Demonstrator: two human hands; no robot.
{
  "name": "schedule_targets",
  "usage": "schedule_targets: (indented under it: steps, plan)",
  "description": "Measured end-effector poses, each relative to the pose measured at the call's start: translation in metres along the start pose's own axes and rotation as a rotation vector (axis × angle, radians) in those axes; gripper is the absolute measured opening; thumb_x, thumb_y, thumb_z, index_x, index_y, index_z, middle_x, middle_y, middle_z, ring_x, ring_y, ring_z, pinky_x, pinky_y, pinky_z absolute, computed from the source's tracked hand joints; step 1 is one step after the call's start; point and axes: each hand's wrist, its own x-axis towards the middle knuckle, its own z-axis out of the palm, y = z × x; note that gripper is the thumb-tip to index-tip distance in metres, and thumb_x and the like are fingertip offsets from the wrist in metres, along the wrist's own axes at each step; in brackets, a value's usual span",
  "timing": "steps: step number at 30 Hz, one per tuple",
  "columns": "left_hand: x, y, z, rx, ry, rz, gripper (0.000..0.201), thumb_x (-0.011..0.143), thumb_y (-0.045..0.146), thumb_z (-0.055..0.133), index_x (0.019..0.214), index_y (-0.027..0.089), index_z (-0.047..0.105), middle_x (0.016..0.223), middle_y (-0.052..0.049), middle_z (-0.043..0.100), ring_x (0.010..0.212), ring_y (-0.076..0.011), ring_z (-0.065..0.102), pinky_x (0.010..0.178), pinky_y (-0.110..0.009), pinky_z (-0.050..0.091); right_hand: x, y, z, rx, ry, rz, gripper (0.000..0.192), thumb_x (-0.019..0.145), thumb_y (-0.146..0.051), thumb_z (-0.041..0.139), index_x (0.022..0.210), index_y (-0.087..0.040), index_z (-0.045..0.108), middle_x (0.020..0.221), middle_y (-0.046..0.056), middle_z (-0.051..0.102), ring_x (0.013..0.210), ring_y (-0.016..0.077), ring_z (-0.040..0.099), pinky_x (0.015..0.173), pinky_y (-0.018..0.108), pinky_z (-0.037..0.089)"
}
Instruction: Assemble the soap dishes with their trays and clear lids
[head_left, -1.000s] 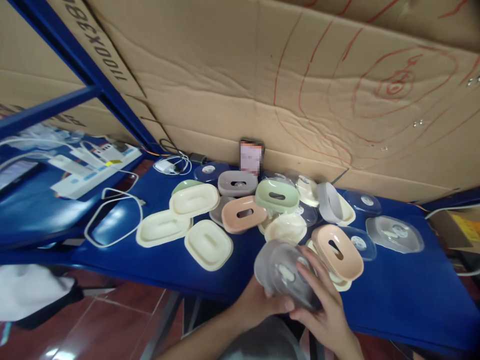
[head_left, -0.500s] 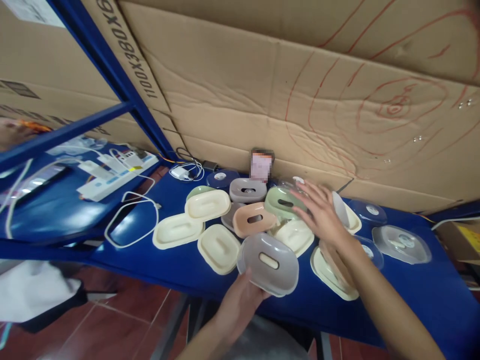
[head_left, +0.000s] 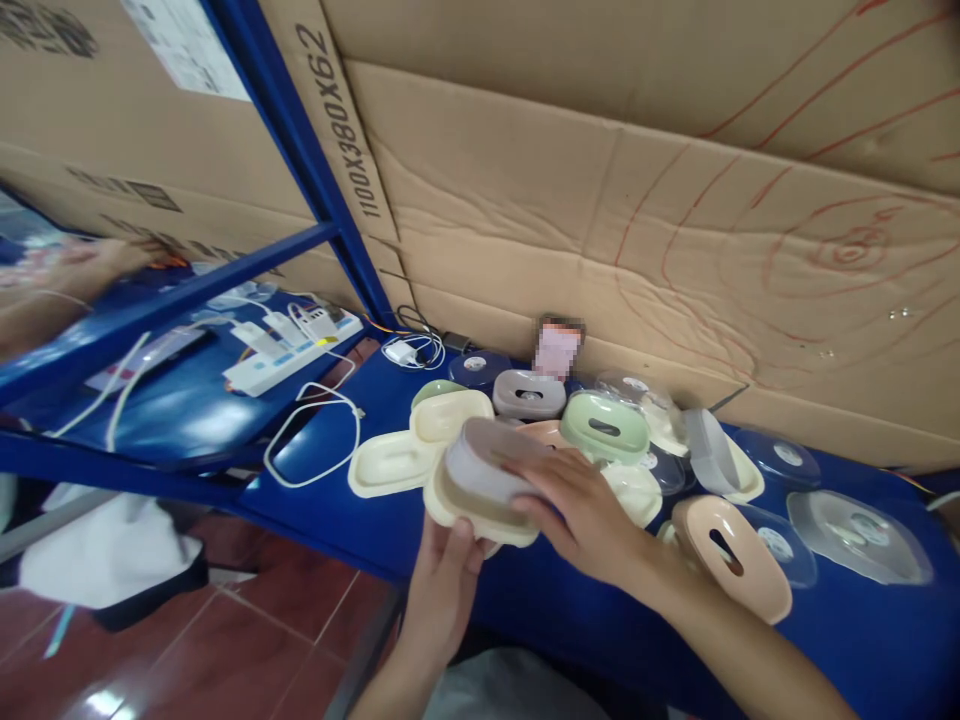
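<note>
In the head view, the left hand grips a cream oval plastic tray from below while the right hand presses a grey oval plastic lid onto it, above the near edge of the blue worktop.

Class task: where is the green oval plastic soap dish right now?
In the head view, the green oval plastic soap dish sits right of centre on the blue table, just beyond the right hand, beside the grey dish.

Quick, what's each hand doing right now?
Left hand: holding the cream oval plastic tray from below.
Right hand: gripping the grey oval plastic dish atop it.
</note>
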Motion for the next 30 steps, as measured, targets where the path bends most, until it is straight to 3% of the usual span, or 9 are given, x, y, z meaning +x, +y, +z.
schedule_targets:
  steps: [4, 7, 10, 12, 16, 20, 24, 26, 30]
  plan:
    - [0.012, 0.024, -0.01, 0.043, 0.124, 0.099, 0.071, 0.089, 0.054, 0.086, 0.152, 0.035, 0.058, 0.154, -0.008, 0.065, 0.139, -0.0315, 0.066, 0.11, -0.044, 0.061, 0.039, 0.039, 0.026, -0.288, -0.046, 0.075, 0.036, 0.114, -0.038, 0.048, 0.135, -0.019, 0.069, 0.13, 0.011, 0.078, 0.12, 0.0302, 0.072, 0.104, 0.052, 0.056]
    - [0.032, 0.04, -0.02, 0.112, 0.122, 0.152, 0.068, 0.088, 0.049, 0.088, 0.148, 0.034, 0.06, 0.151, -0.007, 0.067, 0.139, -0.0311, 0.066, 0.109, -0.045, 0.061, 0.064, 0.062, 0.039, -0.36, -0.067, 0.093, 0.037, 0.116, -0.038, 0.043, 0.137, -0.022, 0.069, 0.136, 0.01, 0.076, 0.128, 0.0306, 0.069, 0.11, 0.053, 0.053]
    - [0.065, 0.057, -0.028, 0.21, 0.097, 0.227, 0.069, 0.082, 0.045, 0.092, 0.142, 0.028, 0.063, 0.141, -0.01, 0.072, 0.131, -0.0314, 0.07, 0.104, -0.045, 0.064, 0.067, 0.062, 0.036, -0.377, -0.041, 0.101, 0.041, 0.116, -0.038, 0.041, 0.146, -0.022, 0.063, 0.15, 0.011, 0.067, 0.14, 0.0309, 0.061, 0.119, 0.055, 0.048]
    - [0.092, 0.069, -0.031, 0.259, 0.089, 0.256, 0.068, 0.078, 0.044, 0.095, 0.136, 0.023, 0.065, 0.13, -0.01, 0.076, 0.12, -0.0297, 0.075, 0.099, -0.044, 0.066, 0.051, 0.051, 0.024, -0.372, -0.006, 0.102, 0.041, 0.115, -0.035, 0.044, 0.149, -0.02, 0.061, 0.152, 0.011, 0.065, 0.143, 0.0307, 0.059, 0.122, 0.055, 0.045]
    - [0.151, 0.093, -0.033, 0.35, 0.076, 0.279, 0.082, 0.073, 0.036, 0.096, 0.144, 0.021, 0.059, 0.104, -0.006, 0.079, 0.099, -0.0248, 0.079, 0.094, -0.045, 0.067, -0.027, 0.022, -0.019, -0.371, 0.09, 0.16, 0.041, 0.11, -0.03, 0.054, 0.151, -0.028, 0.059, 0.154, 0.009, 0.064, 0.145, 0.0303, 0.058, 0.122, 0.057, 0.045]
    - [0.2, 0.11, -0.037, 0.654, -0.08, 0.277, 0.075, 0.07, 0.049, 0.092, 0.134, 0.019, 0.066, 0.113, -0.007, 0.078, 0.097, -0.0272, 0.076, 0.094, -0.046, 0.065, -0.149, 0.014, -0.059, -0.494, 0.24, 0.407, 0.042, 0.108, -0.033, 0.056, 0.149, -0.029, 0.063, 0.15, 0.01, 0.066, 0.141, 0.0333, 0.061, 0.117, 0.056, 0.049]
    - [0.227, 0.121, -0.042, 1.122, -0.117, 0.328, 0.074, 0.074, 0.07, 0.083, 0.125, 0.017, 0.073, 0.101, -0.005, 0.078, 0.086, -0.0261, 0.07, 0.091, -0.043, 0.06, -0.279, 0.035, -0.082, -0.673, 0.311, 0.629, 0.04, 0.108, -0.038, 0.051, 0.141, -0.023, 0.068, 0.144, 0.014, 0.07, 0.134, 0.0353, 0.067, 0.112, 0.055, 0.053]
    - [0.233, 0.124, -0.041, 1.293, -0.128, 0.343, 0.079, 0.075, 0.077, 0.078, 0.121, 0.014, 0.075, 0.092, -0.003, 0.077, 0.082, -0.0239, 0.065, 0.091, -0.043, 0.058, -0.328, 0.051, -0.093, -0.749, 0.327, 0.664, 0.043, 0.107, -0.038, 0.051, 0.142, -0.021, 0.067, 0.147, 0.017, 0.068, 0.131, 0.0365, 0.069, 0.108, 0.054, 0.055]
    - [0.237, 0.121, -0.031, 1.335, -0.092, 0.374, 0.084, 0.071, 0.085, 0.077, 0.107, 0.01, 0.078, 0.083, -0.001, 0.075, 0.078, -0.0209, 0.063, 0.09, -0.042, 0.058, -0.37, 0.095, -0.12, -0.924, 0.339, 0.825, 0.057, 0.106, -0.044, 0.042, 0.155, -0.018, 0.059, 0.156, 0.021, 0.06, 0.14, 0.042, 0.062, 0.109, 0.061, 0.052]
